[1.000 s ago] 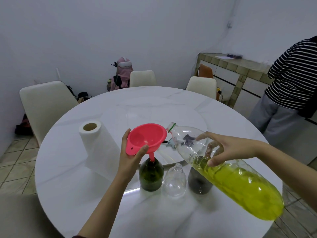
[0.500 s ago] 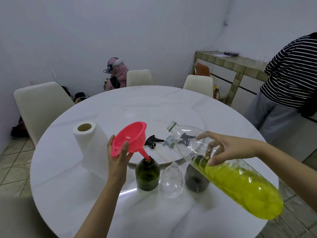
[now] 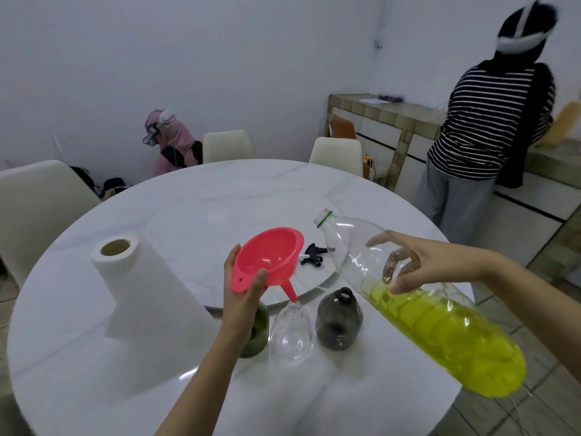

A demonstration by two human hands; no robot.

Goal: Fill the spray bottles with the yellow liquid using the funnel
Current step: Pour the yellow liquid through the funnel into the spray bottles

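The left hand (image 3: 242,297) has carried the pink funnel (image 3: 270,256) from the green bottle (image 3: 256,333) to the clear bottle (image 3: 290,333) beside it; its spout is now at that neck. The grip pinches the funnel's rim. The right hand (image 3: 418,265) holds the big tilted bottle (image 3: 408,303), its yellow liquid not pouring yet. The clear bottle and the grey bottle (image 3: 338,320) look unfilled, near the tabletop's near edge.

Plain pale walls (image 3: 220,58), no window in view; light even and dim. Round white marble-patterned bench (image 3: 125,372) fills the middle. Cream chairs (image 3: 41,202) stand around its far side. Tiled counter (image 3: 393,121) along the right wall. Floor (image 3: 540,413) of beige tiles, visible lower right and far left.
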